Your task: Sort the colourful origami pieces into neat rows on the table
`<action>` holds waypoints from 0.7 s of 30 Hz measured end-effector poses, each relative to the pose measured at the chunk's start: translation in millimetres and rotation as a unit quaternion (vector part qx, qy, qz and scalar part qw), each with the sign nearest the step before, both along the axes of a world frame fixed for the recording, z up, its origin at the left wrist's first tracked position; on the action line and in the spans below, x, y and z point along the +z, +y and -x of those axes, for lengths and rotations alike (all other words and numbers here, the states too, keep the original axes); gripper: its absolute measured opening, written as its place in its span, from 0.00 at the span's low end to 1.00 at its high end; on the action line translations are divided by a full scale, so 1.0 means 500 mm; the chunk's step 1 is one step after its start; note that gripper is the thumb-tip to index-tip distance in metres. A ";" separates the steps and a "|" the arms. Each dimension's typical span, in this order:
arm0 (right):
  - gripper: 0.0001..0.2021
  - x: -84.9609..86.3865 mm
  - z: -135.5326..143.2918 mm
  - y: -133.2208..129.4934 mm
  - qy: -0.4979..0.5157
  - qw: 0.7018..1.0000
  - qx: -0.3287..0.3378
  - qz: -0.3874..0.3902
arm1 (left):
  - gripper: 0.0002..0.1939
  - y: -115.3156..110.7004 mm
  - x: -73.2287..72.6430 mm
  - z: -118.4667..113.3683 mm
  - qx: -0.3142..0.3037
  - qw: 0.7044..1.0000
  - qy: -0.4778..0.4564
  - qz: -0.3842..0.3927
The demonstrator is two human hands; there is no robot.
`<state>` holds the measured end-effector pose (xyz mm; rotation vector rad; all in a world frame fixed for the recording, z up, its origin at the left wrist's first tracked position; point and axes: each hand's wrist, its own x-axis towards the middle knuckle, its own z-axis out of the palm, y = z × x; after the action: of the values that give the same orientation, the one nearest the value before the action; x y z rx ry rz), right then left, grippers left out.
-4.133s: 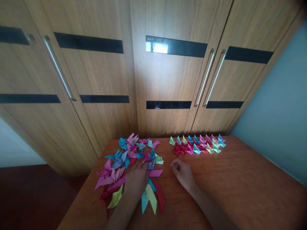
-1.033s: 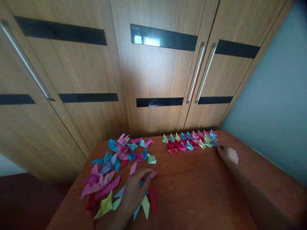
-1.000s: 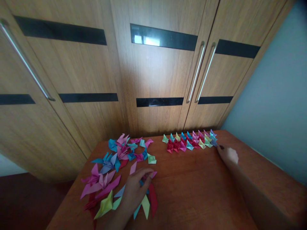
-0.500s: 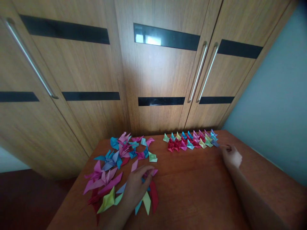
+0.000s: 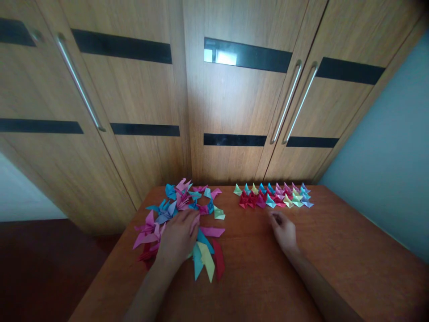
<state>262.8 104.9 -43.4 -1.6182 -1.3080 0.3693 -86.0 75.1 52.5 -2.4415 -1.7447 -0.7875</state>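
Observation:
My left hand [image 5: 179, 235] lies over a loose pile of folded paper cranes, fingers closed around a pink paper crane [image 5: 195, 223] that shows only in part at the fingertips. Beside it are a flat pink crane [image 5: 213, 231], a red one [image 5: 218, 259], a yellow one [image 5: 207, 261] and blue ones. Pink and lavender cranes [image 5: 166, 213] spread behind and left of this hand. My right hand [image 5: 284, 231] is curled shut over the table, just in front of neat rows of small paper cranes [image 5: 271, 201]; nothing shows in its fingers.
The brown wooden table [image 5: 254, 277] stands against a wood-panelled wardrobe [image 5: 231, 165] with metal handles [image 5: 288, 103]. A pale blue wall [image 5: 385, 156] rises on the right. A green crane [image 5: 219, 213] sits between pile and rows.
My right hand has moved left from the rows' right end to in front of their middle. My left hand has shifted slightly back and left over the pile. The camera view has turned a little left.

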 end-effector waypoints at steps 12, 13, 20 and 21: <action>0.10 0.020 0.068 0.026 -0.104 0.990 0.054 0.075 | 0.20 0.106 -0.003 -0.018 0.056 0.992 0.108 0.033; 0.10 0.018 0.067 0.025 -0.110 0.989 0.055 0.076 | 0.20 0.117 -0.005 -0.029 0.053 0.992 0.110 0.038; 0.10 0.015 0.064 0.020 -0.117 0.988 0.080 0.055 | 0.24 0.160 -0.021 -0.076 0.040 0.991 0.109 0.061; 0.10 0.016 0.064 0.020 -0.117 0.988 0.082 0.054 | 0.24 0.159 -0.025 -0.079 0.035 0.991 0.108 0.066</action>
<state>231.1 114.8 -35.5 -1.6866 -1.6305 0.3630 -46.4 154.7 40.2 -2.4217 -1.8400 -0.3962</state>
